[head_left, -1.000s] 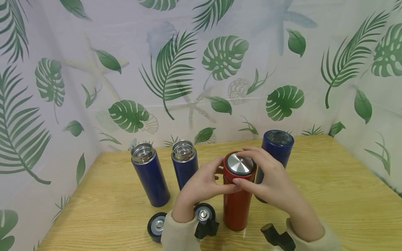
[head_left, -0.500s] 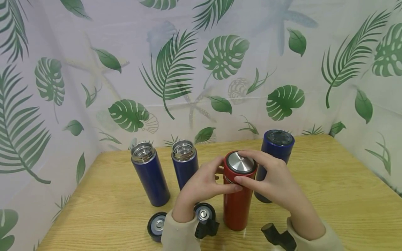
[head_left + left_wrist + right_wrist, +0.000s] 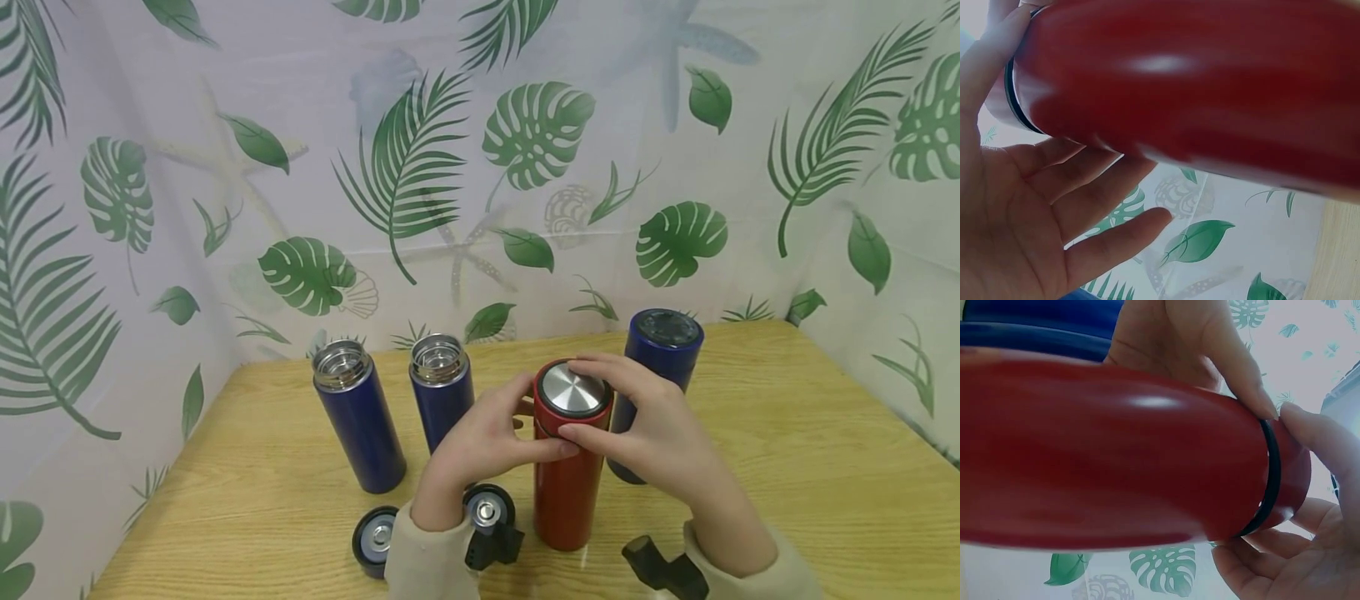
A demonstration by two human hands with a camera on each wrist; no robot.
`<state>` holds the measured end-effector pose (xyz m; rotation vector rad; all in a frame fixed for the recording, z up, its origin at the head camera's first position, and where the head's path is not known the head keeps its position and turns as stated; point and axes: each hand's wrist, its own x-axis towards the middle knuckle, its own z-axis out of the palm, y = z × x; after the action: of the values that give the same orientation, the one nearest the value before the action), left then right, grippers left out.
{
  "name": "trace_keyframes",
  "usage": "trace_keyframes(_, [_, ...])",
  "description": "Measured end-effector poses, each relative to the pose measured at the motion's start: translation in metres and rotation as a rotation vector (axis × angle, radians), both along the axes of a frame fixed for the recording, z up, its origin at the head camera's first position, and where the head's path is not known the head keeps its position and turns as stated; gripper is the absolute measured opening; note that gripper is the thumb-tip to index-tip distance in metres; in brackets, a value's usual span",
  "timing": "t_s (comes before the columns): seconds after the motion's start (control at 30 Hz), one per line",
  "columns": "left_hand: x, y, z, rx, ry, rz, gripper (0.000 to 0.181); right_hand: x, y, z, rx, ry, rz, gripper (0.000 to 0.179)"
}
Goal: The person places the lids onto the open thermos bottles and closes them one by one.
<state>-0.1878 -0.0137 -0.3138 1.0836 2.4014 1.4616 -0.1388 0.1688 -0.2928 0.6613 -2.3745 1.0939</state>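
Note:
A red thermos stands upright on the table, in front of me and right of centre. Its red lid has a brushed steel top and sits on the neck, with a dark ring where lid and body meet. My left hand grips the upper body just below that ring; in the left wrist view its fingers spread along the far side. Around the lid curl the thumb and fingers of my right hand. Both thumbs come close together at the seam in the right wrist view.
Two blue thermoses without lids stand to the left, their steel necks bare. Two dark lids, one nearer and one by my left wrist, lie underside up. A blue thermos with a dark top stands behind my right hand.
My right hand has shifted very slightly on the lid over the last second. The left hand and the thermoses stay in place.

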Motion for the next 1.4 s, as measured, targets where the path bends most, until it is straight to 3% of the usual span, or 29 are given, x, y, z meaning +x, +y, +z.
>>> trace_keyframes(0.3, [-0.003, -0.002, -0.005, 0.019, 0.011, -0.013, 0.057, -0.001, -0.002, -0.002, 0.004, 0.058, -0.015, 0.048])
trace_keyframes(0.57, [-0.003, -0.003, -0.003, 0.009, 0.006, -0.02, 0.057, -0.003, -0.004, -0.004, 0.036, -0.004, -0.092, 0.056])
trace_keyframes(0.87, [-0.004, -0.001, -0.006, 0.058, 0.079, -0.053, 0.058, -0.003, 0.004, -0.002, 0.004, 0.061, 0.084, 0.053])
trace_keyframes(1.03, [-0.007, 0.001, -0.008, 0.133, 0.086, -0.126, 0.06, -0.003, 0.007, -0.002, 0.028, 0.042, 0.118, 0.042])
trace_keyframes(1.27, [-0.006, 0.002, -0.008, 0.144, 0.067, -0.135, 0.06, -0.003, 0.003, -0.002, 0.028, 0.084, 0.064, 0.039])
trace_keyframes(1.4, [0.005, 0.001, 0.008, 0.122, 0.044, -0.117, 0.057, -0.004, 0.0, -0.003, 0.029, 0.103, -0.001, 0.04])
